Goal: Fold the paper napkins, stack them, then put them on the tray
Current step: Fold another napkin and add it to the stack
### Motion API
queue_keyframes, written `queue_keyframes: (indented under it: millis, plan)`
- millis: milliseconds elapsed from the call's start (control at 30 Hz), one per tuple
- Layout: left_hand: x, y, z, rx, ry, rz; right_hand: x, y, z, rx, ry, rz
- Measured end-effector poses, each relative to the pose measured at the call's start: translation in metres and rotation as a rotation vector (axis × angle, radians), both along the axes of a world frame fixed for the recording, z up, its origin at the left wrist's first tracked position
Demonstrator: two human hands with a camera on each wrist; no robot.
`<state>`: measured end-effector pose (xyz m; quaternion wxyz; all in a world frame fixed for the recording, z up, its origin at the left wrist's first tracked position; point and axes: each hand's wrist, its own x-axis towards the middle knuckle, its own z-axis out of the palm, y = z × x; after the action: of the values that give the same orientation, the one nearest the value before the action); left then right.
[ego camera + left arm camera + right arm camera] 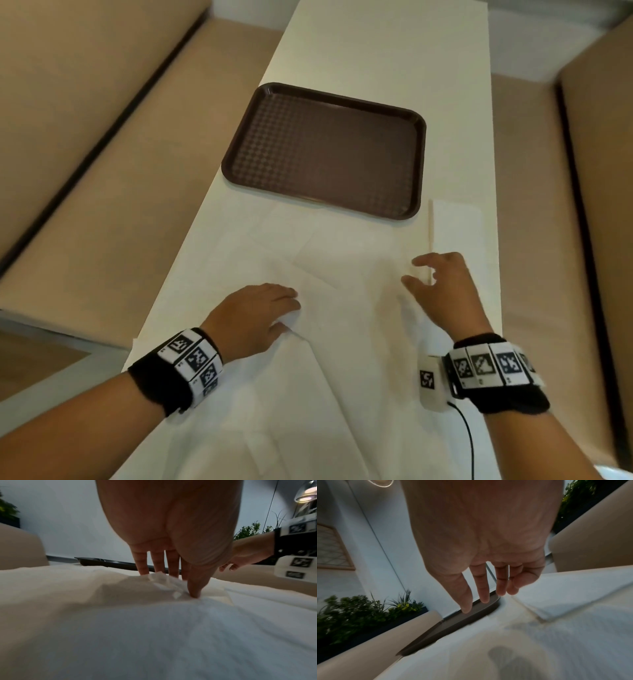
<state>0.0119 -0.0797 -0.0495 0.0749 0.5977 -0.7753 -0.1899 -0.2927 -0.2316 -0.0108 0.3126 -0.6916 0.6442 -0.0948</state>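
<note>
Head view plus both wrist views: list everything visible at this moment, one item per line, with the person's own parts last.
Table: one, white, long, running away from the person.
Tray: one, dark brown, on the table beyond the napkins, nothing on it.
Paper napkins: several, exact count unclear, white, overlapping on the table between tray and person.
Folded napkin: one, white, right of the tray's near corner.
Benches: two, tan, either side of the table.
Plants: green, in a dark planter by the wall.
Wristbands: two, black with black-and-white markers, one on each wrist.
Left hand: fingers straight, pressing on a napkin.
Right hand: fingers loosely spread, above the napkins, holding nothing.
</note>
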Motion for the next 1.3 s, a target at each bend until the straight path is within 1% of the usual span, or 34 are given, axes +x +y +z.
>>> queue_keyframes:
  millis: [167, 267, 333, 400, 500, 633, 700, 767, 867, 933, 1000, 1067, 1133, 1300]
  plan:
    - [-0.001, -0.005, -0.002, -0.139, 0.050, 0.020, 0.017, 0.037, -0.004, 0.045, -0.051, 0.036]
    - [-0.005, -0.005, 0.009, -0.171, 0.133, 0.105, 0.025, 0.051, -0.002, 0.070, -0.082, 0.070]
    - [-0.008, -0.007, 0.020, -0.209, 0.187, 0.146, 0.030, 0.060, -0.003, 0.135, -0.137, 0.050]
    - [-0.013, -0.009, 0.035, -0.230, 0.251, 0.148, 0.034, 0.068, -0.004, 0.232, -0.201, 0.010]
    - [-0.023, -0.014, 0.058, -0.191, 0.393, 0.138, 0.039, 0.078, -0.004, 0.320, -0.298, -0.048]
    - [-0.029, -0.024, 0.075, -0.090, 0.489, 0.145, 0.039, 0.083, -0.001, 0.293, -0.380, -0.125]
    - [-0.028, -0.028, 0.078, 0.014, 0.540, 0.177, 0.039, 0.083, 0.000, 0.277, -0.395, -0.101]
    - [-0.024, -0.028, 0.079, 0.084, 0.565, 0.216, 0.042, 0.085, -0.001, 0.288, -0.397, -0.034]
    - [-0.020, -0.023, 0.082, 0.150, 0.540, 0.198, 0.045, 0.090, -0.011, 0.277, -0.309, 0.114]
    - [-0.020, -0.018, 0.083, 0.231, 0.513, 0.177, 0.047, 0.093, -0.016, 0.274, -0.241, 0.171]
    - [-0.021, -0.016, 0.078, 0.251, 0.419, 0.163, 0.048, 0.094, -0.016, 0.264, -0.197, 0.178]
    - [-0.022, -0.013, 0.067, 0.228, 0.234, 0.117, 0.050, 0.095, -0.016, 0.259, -0.181, 0.181]
    - [-0.025, -0.012, 0.057, 0.221, 0.125, 0.105, 0.052, 0.095, -0.015, 0.268, -0.169, 0.186]
    - [-0.039, -0.013, 0.041, 0.231, 0.105, 0.181, 0.057, 0.099, -0.016, 0.263, -0.163, 0.188]
